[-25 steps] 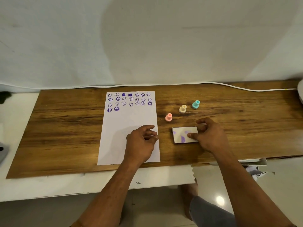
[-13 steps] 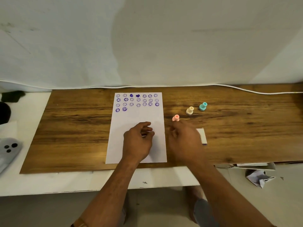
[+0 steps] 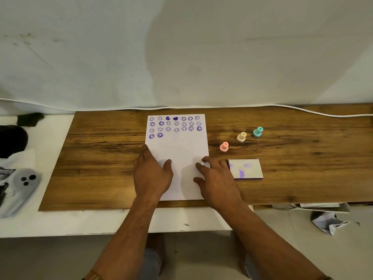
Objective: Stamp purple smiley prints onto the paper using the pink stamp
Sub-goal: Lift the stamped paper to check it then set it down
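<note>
A white paper (image 3: 177,150) lies on the wooden board (image 3: 101,158), its top rows filled with purple smiley prints (image 3: 175,126). The pink stamp (image 3: 224,147) stands upright on the board just right of the paper, untouched. A white ink pad box (image 3: 246,169) with purple smudges lies in front of it. My left hand (image 3: 151,174) rests flat on the paper's lower left edge, fingers apart. My right hand (image 3: 216,176) lies flat on the paper's lower right edge, beside the ink pad, holding nothing.
A cream stamp (image 3: 241,137) and a teal stamp (image 3: 258,131) stand behind the pink one. A white cable (image 3: 302,110) runs along the board's back edge. A grey device (image 3: 24,182) and dark objects lie on the white surface at left. Crumpled paper (image 3: 327,221) lies on the floor at right.
My right hand left the ink pad and moved left onto the paper's right edge. My left hand shifted left and spread flat on the paper. The camera view shifted slightly.
</note>
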Tool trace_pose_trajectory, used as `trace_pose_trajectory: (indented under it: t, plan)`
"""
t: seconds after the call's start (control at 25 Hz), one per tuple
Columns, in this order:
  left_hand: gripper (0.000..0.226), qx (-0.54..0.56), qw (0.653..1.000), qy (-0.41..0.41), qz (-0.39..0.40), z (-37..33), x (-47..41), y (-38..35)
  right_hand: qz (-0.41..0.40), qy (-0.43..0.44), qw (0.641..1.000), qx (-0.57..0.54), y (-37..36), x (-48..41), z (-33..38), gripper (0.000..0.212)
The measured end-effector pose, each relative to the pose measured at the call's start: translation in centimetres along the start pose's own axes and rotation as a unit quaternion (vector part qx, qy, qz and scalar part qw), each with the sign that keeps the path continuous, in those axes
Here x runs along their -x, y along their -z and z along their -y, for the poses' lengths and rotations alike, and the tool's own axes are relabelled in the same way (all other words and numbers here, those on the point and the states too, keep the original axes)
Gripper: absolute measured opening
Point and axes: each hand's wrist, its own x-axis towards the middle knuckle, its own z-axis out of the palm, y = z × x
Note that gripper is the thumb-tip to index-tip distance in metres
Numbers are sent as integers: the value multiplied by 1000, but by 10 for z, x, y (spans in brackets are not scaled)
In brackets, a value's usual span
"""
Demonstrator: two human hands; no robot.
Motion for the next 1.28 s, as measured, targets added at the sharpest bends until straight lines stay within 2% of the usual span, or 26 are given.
trace_pose_trajectory:
  t: [0.08, 0.12, 0.24, 0.32, 0.4, 0.48, 0.56, 0.64, 0.68, 0.72, 0.76, 0.8, 0.88, 0.96, 1.04, 1.12, 1.2, 1.24, 1.28]
  plan:
    - [82, 119, 991, 48, 22, -4, -4, 3, 0, 2, 1000, 2, -1, 0, -1, 52]
    - [85, 122, 991, 45, 23, -5, -3, 5, -1, 5, 1000, -1, -1, -1, -1, 51]
    - [102, -66, 998, -11, 13, 0, 6, 5, 0, 3, 1000, 0, -1, 0, -2, 51]
    - [106, -109, 993, -30, 24, 0, 16, 2, 0, -2, 1000, 6, -1, 0, -1, 52]
    - [104, -108, 992, -58, 3, 1, 20, -1, 2, -2, 1000, 10, 0, 0, 0, 52]
    - [102, -41, 998, -43, -10, -1, 16, 2, 7, -2, 1000, 13, 1, 0, 1, 52]
    - [96, 110, 993, 33, -24, -1, 5, 8, 13, -8, 1000, 8, 3, 0, 2, 52]
    - [85, 269, 955, 123, -31, 5, -14, 16, 18, -7, 1000, 7, 3, 0, 2, 52]
    - [70, 324, 932, 161, -17, 8, -21, 20, 17, -5, 1000, 6, 2, 0, 1, 51]
    - [49, 358, 916, 182, 8, 11, -25, 23, 14, -3, 1000, 4, 2, 0, 0, 51]
    - [27, 358, 914, 188, 27, 14, -26, 24, 10, -1, 1000, -2, 2, 0, -1, 50]
    - [16, 336, 924, 177, 29, 15, -26, 24, 8, 0, 1000, -11, 2, 0, -2, 50]
    - [16, 327, 933, 150, 8, 15, -24, 25, 0, -10, 999, -44, 2, -1, -3, 53]
    - [15, 376, 917, 134, 3, 15, -26, 26, -22, -61, 992, -105, 7, -3, 0, 61]
    - [15, 436, 891, 125, 20, 16, -31, 29, -60, -123, 971, -197, 13, -8, 1, 69]
    - [18, 494, 860, 118, 42, 16, -32, 29, -98, -150, 937, -300, 22, -13, -5, 65]
    - [20, 522, 843, 119, 57, 13, -31, 31, -125, -173, 887, -409, 30, -17, -11, 39]
    - [20, 527, 839, 121, 60, 11, -30, 31, -130, -187, 862, -452, 32, -20, -15, 20]
    - [19, 526, 840, 124, 58, 10, -30, 31, -131, -195, 844, -482, 35, -21, -17, 11]
